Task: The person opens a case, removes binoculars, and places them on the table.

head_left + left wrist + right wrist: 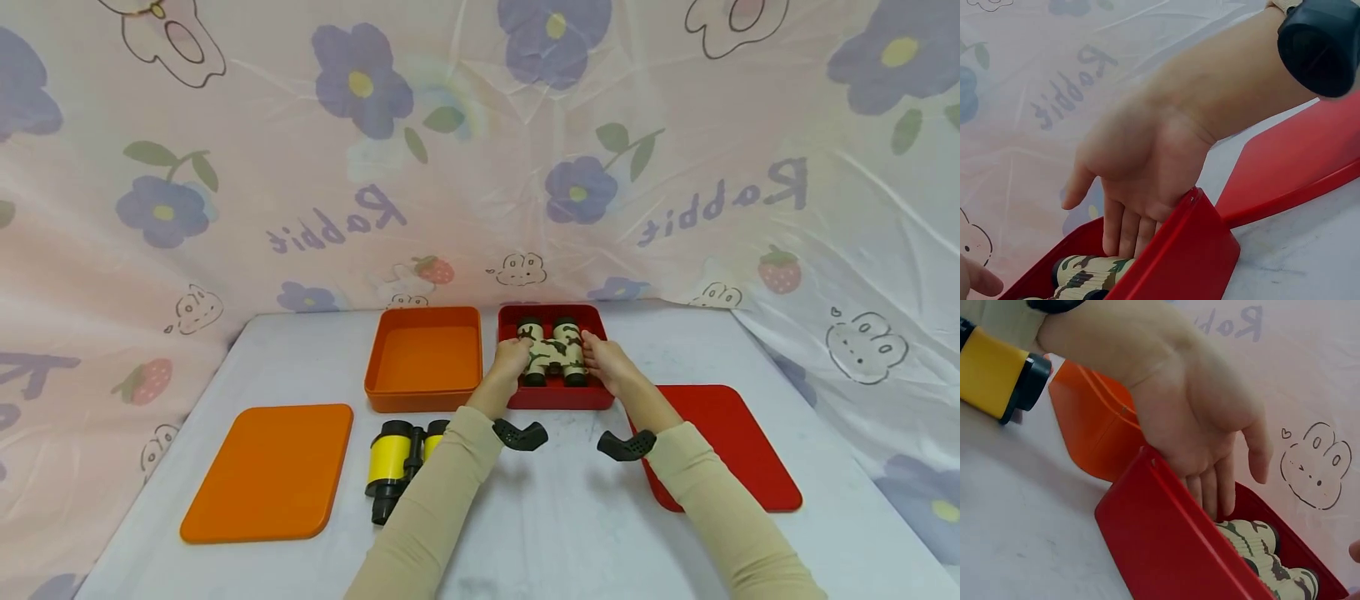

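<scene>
Camouflage-patterned binoculars (555, 352) lie inside the red box (555, 402), their black ends pointing to its front and back. At their left side is my left hand (512, 360), its fingers straight and reaching down inside the box wall. My right hand (606, 360) is on the opposite side, fingers likewise straight and lowered beside the binoculars. In the right wrist view the left hand (1194, 419) shows its thumb held apart. The left wrist view shows the right hand (1147, 150) in the same pose, fingertips partly hidden by the box.
An orange box (424, 402) stands left of the red one. The orange lid (268, 473) lies at the left, and the red lid (731, 450) at the right, partly under my right forearm. Yellow-and-black binoculars (390, 458) lie in front of the orange box, partly covered by my left sleeve.
</scene>
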`<state>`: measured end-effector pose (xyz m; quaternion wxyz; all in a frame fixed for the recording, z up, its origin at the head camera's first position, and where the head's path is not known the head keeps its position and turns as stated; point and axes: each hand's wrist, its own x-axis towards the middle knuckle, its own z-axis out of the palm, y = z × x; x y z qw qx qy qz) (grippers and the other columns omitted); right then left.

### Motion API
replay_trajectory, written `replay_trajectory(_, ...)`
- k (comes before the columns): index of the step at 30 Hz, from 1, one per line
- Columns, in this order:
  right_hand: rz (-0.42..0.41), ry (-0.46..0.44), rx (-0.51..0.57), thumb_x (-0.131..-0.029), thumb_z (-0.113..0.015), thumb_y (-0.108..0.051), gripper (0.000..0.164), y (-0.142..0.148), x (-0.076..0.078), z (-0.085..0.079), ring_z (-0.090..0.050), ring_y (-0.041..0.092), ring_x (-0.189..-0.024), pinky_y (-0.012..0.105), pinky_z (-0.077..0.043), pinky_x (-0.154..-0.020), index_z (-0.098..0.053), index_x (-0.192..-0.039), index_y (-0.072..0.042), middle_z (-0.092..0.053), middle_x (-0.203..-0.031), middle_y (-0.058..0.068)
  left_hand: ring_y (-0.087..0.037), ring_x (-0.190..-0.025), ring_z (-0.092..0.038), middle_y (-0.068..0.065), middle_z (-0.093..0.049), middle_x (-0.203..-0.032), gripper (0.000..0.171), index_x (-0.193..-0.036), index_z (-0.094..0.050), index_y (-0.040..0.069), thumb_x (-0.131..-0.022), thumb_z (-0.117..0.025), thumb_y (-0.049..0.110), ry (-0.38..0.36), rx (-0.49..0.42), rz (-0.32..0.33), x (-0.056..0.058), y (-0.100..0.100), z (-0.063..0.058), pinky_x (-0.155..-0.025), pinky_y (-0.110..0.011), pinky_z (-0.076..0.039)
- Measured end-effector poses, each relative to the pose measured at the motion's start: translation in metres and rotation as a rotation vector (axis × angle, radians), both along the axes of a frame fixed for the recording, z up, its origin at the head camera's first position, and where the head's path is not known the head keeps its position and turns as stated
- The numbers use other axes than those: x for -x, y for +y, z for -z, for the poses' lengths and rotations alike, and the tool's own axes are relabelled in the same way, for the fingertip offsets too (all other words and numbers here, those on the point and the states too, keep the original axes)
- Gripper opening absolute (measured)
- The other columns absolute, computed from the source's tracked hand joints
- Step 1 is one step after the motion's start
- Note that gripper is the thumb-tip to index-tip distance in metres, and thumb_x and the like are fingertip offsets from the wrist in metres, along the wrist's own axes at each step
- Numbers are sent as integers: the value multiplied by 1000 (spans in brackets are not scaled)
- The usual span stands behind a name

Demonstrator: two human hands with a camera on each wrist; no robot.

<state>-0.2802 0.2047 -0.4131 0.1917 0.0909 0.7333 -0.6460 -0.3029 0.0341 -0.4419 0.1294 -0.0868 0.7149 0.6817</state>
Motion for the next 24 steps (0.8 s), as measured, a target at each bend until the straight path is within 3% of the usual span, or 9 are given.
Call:
replay_trajectory(2, -2, -7, 4, -105, -21, -36, 67, 0, 1, 0, -8, 40, -151, 47, -12, -126, -2, -151, 9, -4, -160, 28, -23, -109, -48, -12, -53, -115, 39, -124, -52, 0, -98, -49, 28, -22, -14, -5, -1, 0, -1, -100, -37, -42)
replay_trajectory(3, -4, -12, 5, -105, -20, -37, 68, 0, 1, 0, -8, 40, -151, 47, -13, -126, -2, -151, 9, -4, -160, 28, -23, -107, -47, -10, -51, -106, 30, -117, -53, 2, -99, -47, 25, -45, -19, -11, -8, 0, -12, -99, -38, -40)
replay_trajectory(6, -14, -21, 5, -105, -21, -38, 68, -1, 1, -1, -8, 40, -151, 47, -13, -126, -1, -151, 9, -3, -161, 27, -22, -95, -41, -4, -36, -83, 17, -93, -48, 6, -99, -45, 22, -66, -28, -18, -15, 0, -20, -89, -37, -35)
replay_trajectory(11, -22, -22, 7, -105, -21, -37, 67, 0, 0, -2, -7, 41, -151, 47, -13, -126, -2, -151, 9, -3, -161, 27, -18, -90, -38, 0, -37, -87, 13, -85, -44, 12, -96, -46, 19, -75, -34, -13, -20, -1, -27, -84, -32, -35)
replay_trajectory(15, -21, -11, 1, -105, -22, -36, 67, 1, 2, -1, -8, 41, -151, 47, -13, -126, -3, -151, 9, -4, -161, 28, -18, -100, -40, -5, -45, -107, 12, -98, -51, 7, -95, -45, 18, -61, -34, 3, -19, 1, -27, -92, -32, -37)
replay_trajectory(18, -12, 3, -20, -105, -24, -36, 67, 0, 4, 1, -11, 40, -151, 47, -15, -126, -6, -151, 9, -7, -160, 28, -22, -117, -41, -11, -47, -134, 31, -121, -53, 1, -95, -45, 18, -64, -40, 13, -19, 1, -28, -108, -41, -36)
replay_trajectory(20, -3, 6, -33, -105, -25, -36, 67, 0, 4, 2, -13, 40, -151, 47, -17, -126, -8, -152, 8, -10, -160, 28, -25, -129, -38, -14, -41, -149, 45, -136, -46, 0, -95, -46, 18, -68, -44, 16, -20, 1, -28, -117, -47, -31)
replay_trajectory(24, 22, -2, -33, -104, -29, -34, 64, -1, 5, 5, -17, 37, -151, 45, -19, -126, -11, -152, 5, -12, -161, 26, -26, -133, -35, -14, -35, -154, 55, -145, -37, -1, -94, -47, 17, -76, -51, 21, -22, 0, -27, -120, -50, -27)
